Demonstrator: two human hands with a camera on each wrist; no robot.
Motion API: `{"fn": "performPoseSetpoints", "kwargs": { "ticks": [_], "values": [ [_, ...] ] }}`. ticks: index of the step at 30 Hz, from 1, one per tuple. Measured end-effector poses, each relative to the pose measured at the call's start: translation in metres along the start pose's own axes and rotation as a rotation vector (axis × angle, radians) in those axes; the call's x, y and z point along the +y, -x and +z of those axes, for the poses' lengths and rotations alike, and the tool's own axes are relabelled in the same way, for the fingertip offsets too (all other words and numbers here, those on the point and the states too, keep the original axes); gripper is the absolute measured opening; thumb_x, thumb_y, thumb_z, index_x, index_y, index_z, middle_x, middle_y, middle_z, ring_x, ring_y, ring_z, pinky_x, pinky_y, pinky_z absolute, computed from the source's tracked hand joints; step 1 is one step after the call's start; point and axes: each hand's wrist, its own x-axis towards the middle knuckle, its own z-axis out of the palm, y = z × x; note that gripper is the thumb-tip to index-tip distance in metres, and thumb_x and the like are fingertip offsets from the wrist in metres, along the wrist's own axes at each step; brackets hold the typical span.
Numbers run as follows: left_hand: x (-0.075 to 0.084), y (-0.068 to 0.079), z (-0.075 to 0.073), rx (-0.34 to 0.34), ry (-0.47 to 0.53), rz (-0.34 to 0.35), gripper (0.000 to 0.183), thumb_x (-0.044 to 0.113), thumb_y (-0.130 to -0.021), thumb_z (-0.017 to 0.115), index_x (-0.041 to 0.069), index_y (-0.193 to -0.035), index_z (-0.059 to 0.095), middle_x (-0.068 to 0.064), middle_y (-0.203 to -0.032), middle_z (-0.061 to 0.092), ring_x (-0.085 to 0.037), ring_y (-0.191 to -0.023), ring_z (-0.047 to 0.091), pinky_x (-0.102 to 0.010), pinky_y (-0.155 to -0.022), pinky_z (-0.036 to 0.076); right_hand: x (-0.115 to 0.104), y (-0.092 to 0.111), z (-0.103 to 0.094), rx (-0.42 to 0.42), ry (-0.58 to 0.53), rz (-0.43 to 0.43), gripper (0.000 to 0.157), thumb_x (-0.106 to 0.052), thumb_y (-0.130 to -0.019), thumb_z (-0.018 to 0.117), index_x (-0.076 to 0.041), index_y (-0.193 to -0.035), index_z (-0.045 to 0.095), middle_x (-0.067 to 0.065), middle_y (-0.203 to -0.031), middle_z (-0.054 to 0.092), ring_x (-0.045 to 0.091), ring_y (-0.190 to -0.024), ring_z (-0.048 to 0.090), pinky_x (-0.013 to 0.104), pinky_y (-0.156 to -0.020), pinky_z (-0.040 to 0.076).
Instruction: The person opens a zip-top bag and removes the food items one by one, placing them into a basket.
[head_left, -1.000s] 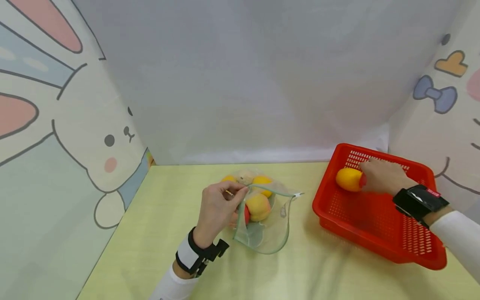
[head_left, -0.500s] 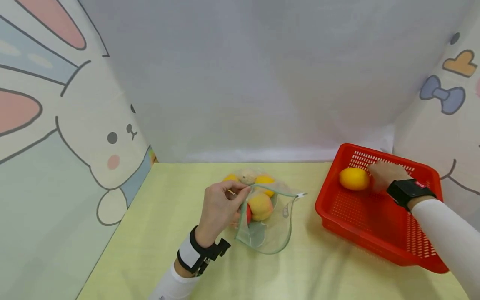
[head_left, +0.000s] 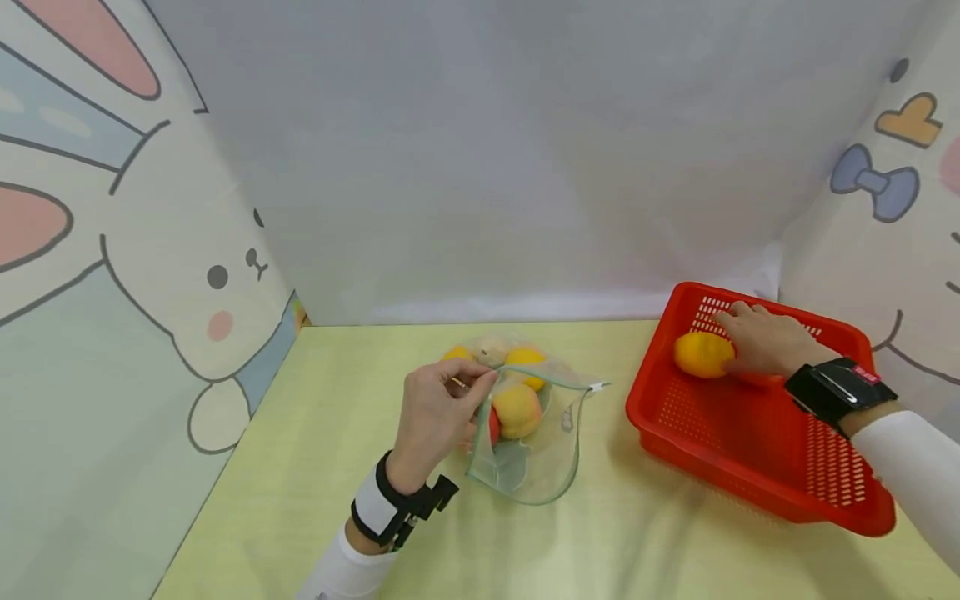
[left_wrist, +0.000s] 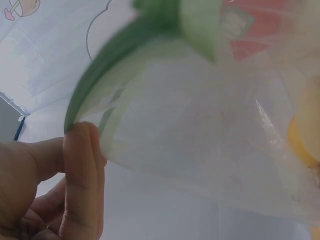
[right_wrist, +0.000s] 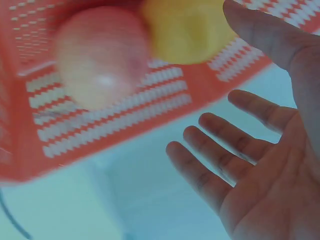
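My left hand (head_left: pixel 438 412) pinches the rim of a clear zip bag (head_left: pixel 551 454) between thumb and fingers, also seen close up in the left wrist view. The bag has a greenish edge and a white slider. Inside it lie a yellow-pink peach (head_left: pixel 516 411), a red fruit partly covered, and several yellow and pale fruits. My right hand (head_left: pixel 768 340) is over the red basket (head_left: pixel 731 471) with fingers spread and nothing held. Beside it in the basket are a yellow lemon-like fruit (head_left: pixel 702 355) and a reddish-yellow fruit (right_wrist: pixel 102 60), mostly hidden under the hand in the head view.
The pale yellow table (head_left: pixel 337 367) carries both bag and basket, the basket at the right. A plain grey-white wall (head_left: pixel 510 167) rises behind, and side panels with cartoon drawings (head_left: pixel 180 275) stand left and right.
The right hand, earlier low and curled beside the yellow fruit, has lifted and spread its fingers, with a reddish fruit showing below it. The left hand keeps its pinch on the bag.
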Motion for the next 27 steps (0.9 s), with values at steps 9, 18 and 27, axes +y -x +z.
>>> {"fn": "performPoseSetpoints", "kwargs": {
  "ticks": [9,18,27],
  "values": [
    [0.002,0.0,-0.003,0.011,-0.004,0.014,0.005,0.01,-0.091,0.083,0.005,-0.09,0.083,-0.009,-0.083,0.079,-0.008,-0.058,0.063,-0.019,-0.056,0.056,-0.117,0.034,-0.062,0.348,0.021,-0.263,0.077,-0.021,-0.085,0.088,0.003,-0.148,0.052,0.026,-0.132,0.063,0.04,-0.108,0.067,0.055,-0.086,0.065],
    [0.004,0.0,-0.003,0.006,-0.008,0.007,0.006,0.011,-0.091,0.083,0.005,-0.091,0.083,-0.009,-0.083,0.079,-0.008,-0.059,0.063,-0.019,-0.055,0.055,-0.216,0.06,-0.054,0.649,-0.023,-0.674,0.053,-0.048,-0.111,0.047,-0.004,-0.133,0.067,0.01,-0.117,0.074,0.023,-0.097,0.073,0.035,-0.077,0.066],
    [0.004,0.0,0.0,-0.01,0.003,-0.005,0.005,0.011,-0.092,0.082,0.006,-0.091,0.083,-0.009,-0.084,0.079,-0.007,-0.058,0.062,-0.02,-0.052,0.054,-0.27,0.029,-0.009,0.369,0.058,-0.7,0.051,-0.025,-0.088,0.087,-0.006,-0.13,0.065,0.005,-0.119,0.067,0.018,-0.097,0.068,0.024,-0.077,0.063]
  ]
}}
